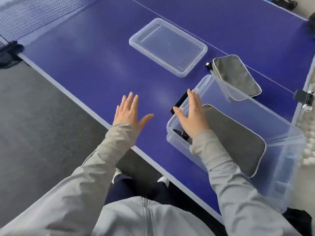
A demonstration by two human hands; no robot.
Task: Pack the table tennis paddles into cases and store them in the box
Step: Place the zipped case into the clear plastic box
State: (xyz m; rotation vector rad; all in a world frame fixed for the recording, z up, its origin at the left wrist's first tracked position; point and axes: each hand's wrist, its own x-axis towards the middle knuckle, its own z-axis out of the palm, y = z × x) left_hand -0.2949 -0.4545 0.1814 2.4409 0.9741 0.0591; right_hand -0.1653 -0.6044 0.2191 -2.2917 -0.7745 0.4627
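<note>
A clear plastic box (281,126) stands on the blue table at the right. Inside it lies a grey paddle case (235,138), leaning against the near wall. A second grey case (237,74) lies on the table just beyond the box. My right hand (190,114) hovers with fingers spread over the box's left end, above the case, holding nothing. My left hand (129,111) is flat with straight fingers above the table surface, left of the box. A black handle (180,101) sits on the box's left end wall.
The box's clear lid (168,46) lies upside down on the table (85,65) further back. The net (34,16) runs across the far left. White balls (310,150) pile at the right edge. A black clamp (305,97) sits on the table's right rim.
</note>
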